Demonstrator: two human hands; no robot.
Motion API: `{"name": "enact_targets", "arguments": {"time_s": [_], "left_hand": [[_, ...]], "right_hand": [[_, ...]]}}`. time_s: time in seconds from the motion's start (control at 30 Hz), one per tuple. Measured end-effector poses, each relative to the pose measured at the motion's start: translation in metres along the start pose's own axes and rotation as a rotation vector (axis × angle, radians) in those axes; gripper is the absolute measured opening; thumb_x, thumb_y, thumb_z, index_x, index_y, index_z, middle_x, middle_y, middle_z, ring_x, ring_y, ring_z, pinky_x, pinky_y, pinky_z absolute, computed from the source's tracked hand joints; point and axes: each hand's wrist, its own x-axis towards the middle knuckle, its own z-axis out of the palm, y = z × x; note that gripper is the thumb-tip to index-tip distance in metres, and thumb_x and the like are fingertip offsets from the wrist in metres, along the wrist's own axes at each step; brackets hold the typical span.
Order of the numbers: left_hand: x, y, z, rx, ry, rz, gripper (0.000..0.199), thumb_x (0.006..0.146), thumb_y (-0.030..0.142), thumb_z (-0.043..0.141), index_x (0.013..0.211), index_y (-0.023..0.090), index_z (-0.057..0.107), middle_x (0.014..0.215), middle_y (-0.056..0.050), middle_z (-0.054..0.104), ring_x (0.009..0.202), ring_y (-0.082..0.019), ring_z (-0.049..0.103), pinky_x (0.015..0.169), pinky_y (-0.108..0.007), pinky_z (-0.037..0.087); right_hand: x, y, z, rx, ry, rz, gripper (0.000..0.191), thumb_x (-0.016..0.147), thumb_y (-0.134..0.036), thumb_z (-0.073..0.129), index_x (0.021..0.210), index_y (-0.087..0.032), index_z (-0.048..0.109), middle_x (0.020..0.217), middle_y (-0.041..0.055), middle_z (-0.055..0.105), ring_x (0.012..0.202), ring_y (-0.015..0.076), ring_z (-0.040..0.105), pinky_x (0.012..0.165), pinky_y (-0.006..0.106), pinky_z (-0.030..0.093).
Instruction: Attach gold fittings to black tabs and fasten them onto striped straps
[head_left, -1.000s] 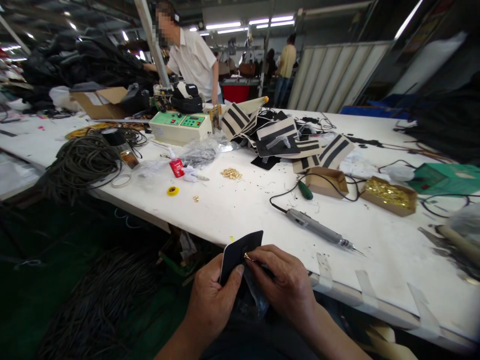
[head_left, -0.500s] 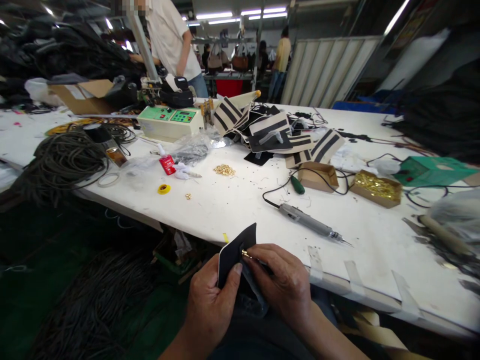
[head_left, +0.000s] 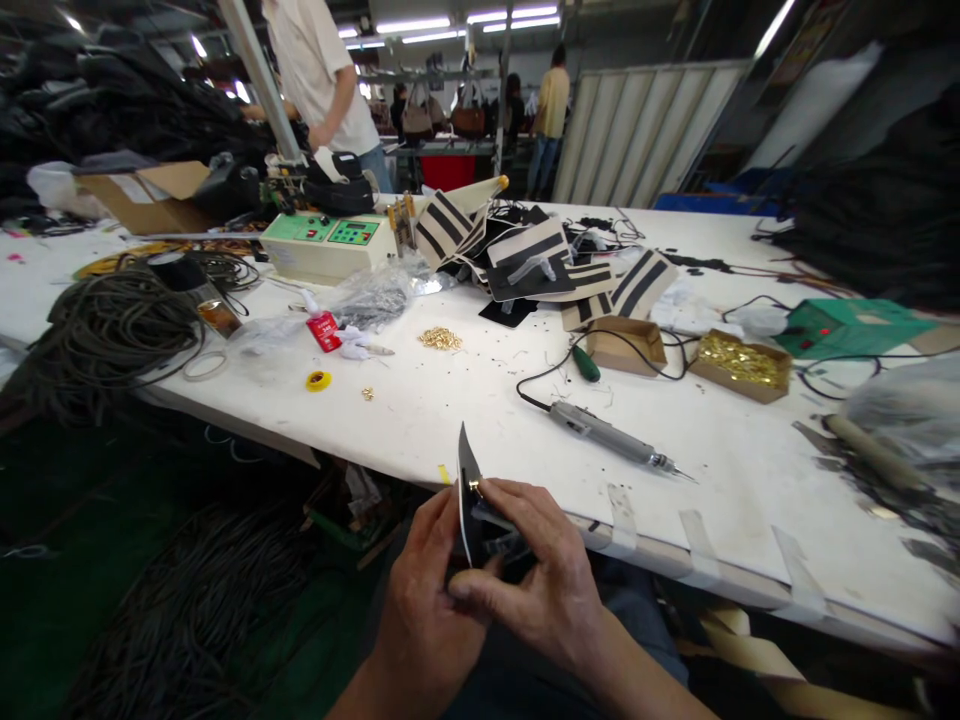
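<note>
My left hand (head_left: pixel 427 600) grips a thin black panel (head_left: pixel 470 470) with a pale edge, held upright near the table's front edge. A small gold metal piece (head_left: pixel 474 486) sits against the panel's face. On the right side of the panel, my right hand (head_left: pixel 544 570) is closed on it, its index fingertip beside the gold piece and its thumb reaching across toward my left hand. The lower part of the panel is hidden by my fingers.
On the white table (head_left: pixel 420 420) lie an electric screwdriver (head_left: pixel 611 437), a small gold pile (head_left: pixel 440 338), yellow tape (head_left: pixel 318 381), a red-labelled bottle (head_left: pixel 324 332), striped panels (head_left: pixel 529 255) and a box of gold parts (head_left: pixel 741 363). Behind it stands a person (head_left: pixel 322 80).
The panel has turned more edge-on. My right hand has moved left, and its thumb now reaches under toward my left hand. The view has shifted slightly.
</note>
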Motion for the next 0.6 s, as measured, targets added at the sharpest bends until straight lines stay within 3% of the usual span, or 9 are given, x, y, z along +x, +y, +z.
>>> {"name": "enact_targets", "arguments": {"time_s": [0.07,0.1,0.23,0.3,0.37,0.43,0.53,0.6], "left_hand": [[-0.001,0.004,0.004,0.044,-0.014,0.015,0.062,0.087,0.019,0.069,0.147,0.02,0.054,0.14,-0.015,0.06,0.126,-0.029,0.066,0.102,-0.038,0.06],[-0.001,0.005,0.006,0.059,-0.024,0.017,0.066,0.084,0.019,0.069,0.148,0.019,0.052,0.141,-0.016,0.059,0.127,-0.03,0.065,0.101,-0.039,0.06],[-0.003,0.011,0.009,0.057,-0.069,0.026,0.087,0.078,0.016,0.073,0.159,0.022,0.04,0.149,-0.017,0.053,0.133,-0.033,0.062,0.102,-0.042,0.061],[-0.001,0.011,0.005,0.003,-0.119,0.02,0.094,0.077,0.017,0.075,0.162,0.024,0.037,0.152,-0.016,0.05,0.134,-0.033,0.061,0.097,-0.04,0.064],[0.006,0.01,-0.002,-0.093,-0.184,-0.011,0.084,0.081,0.02,0.075,0.159,0.027,0.043,0.148,-0.014,0.054,0.128,-0.03,0.064,0.088,-0.034,0.066],[0.018,0.007,-0.008,-0.181,-0.187,-0.054,0.057,0.09,0.023,0.07,0.146,0.03,0.06,0.136,-0.01,0.062,0.116,-0.024,0.068,0.079,-0.028,0.065],[0.04,0.002,-0.011,-0.252,-0.054,-0.148,0.021,0.091,0.029,0.074,0.112,0.027,0.077,0.126,-0.007,0.065,0.107,-0.021,0.069,0.082,-0.028,0.062],[0.052,0.001,-0.007,-0.356,-0.005,-0.268,0.03,0.083,0.032,0.084,0.11,0.024,0.074,0.125,-0.007,0.066,0.108,-0.022,0.07,0.086,-0.03,0.06]], "right_hand": [[-0.001,0.0,0.0,0.03,0.005,0.073,0.085,0.058,-0.041,0.101,0.134,-0.024,0.067,0.125,0.0108,0.074,0.114,0.0316,0.07,0.101,0.045,0.056],[-0.001,-0.001,0.0,0.052,0.005,0.124,0.082,0.059,-0.041,0.1,0.132,-0.024,0.067,0.125,0.0102,0.074,0.113,0.0311,0.069,0.101,0.044,0.055],[0.004,-0.009,-0.004,0.194,-0.017,0.381,0.031,0.087,-0.031,0.078,0.117,-0.024,0.072,0.111,0.0044,0.076,0.101,0.0236,0.07,0.092,0.036,0.055],[0.008,-0.01,-0.012,0.275,-0.035,0.495,0.016,0.094,-0.03,0.068,0.107,-0.023,0.074,0.1,0.0024,0.075,0.091,0.0203,0.068,0.083,0.031,0.053],[0.012,-0.007,-0.021,0.381,-0.078,0.603,0.017,0.095,-0.035,0.068,0.1,-0.02,0.075,0.089,0.0014,0.073,0.081,0.0179,0.064,0.072,0.028,0.05],[0.014,-0.002,-0.029,0.535,-0.133,0.722,0.023,0.092,-0.041,0.072,0.098,-0.019,0.074,0.082,0.0007,0.07,0.071,0.0153,0.06,0.063,0.026,0.046],[0.014,0.006,-0.038,0.779,-0.183,0.898,0.032,0.086,-0.047,0.079,0.097,-0.017,0.072,0.077,0.0002,0.069,0.06,0.0125,0.057,0.055,0.023,0.041],[0.013,0.01,-0.041,0.895,-0.175,0.971,0.035,0.082,-0.046,0.083,0.097,-0.017,0.072,0.074,0.0009,0.07,0.056,0.0125,0.058,0.053,0.022,0.041]]}}
